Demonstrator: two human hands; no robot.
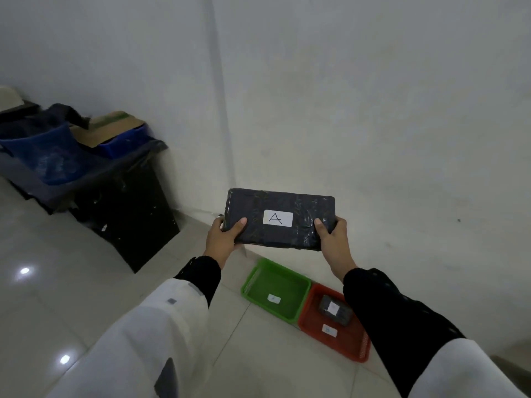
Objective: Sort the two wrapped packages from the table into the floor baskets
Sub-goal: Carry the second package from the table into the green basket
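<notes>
A black wrapped package [280, 202] with a white label reading "A" is held up in the air in front of the wall. My left hand [222, 239] grips its lower left corner and my right hand [334, 242] grips its lower right corner. Below on the floor stand two baskets side by side against the wall. The green basket [258, 278] holds only a small white label. The red basket [344, 344] holds a second, smaller dark package [334, 310] with a white label, partly hidden by my right sleeve.
A black bin [126, 214] lined with a grey bag stands at the left by the wall, filled with blue crates and cardboard. The floor is pale glossy tile [273, 354]. A white wall rises right behind the baskets.
</notes>
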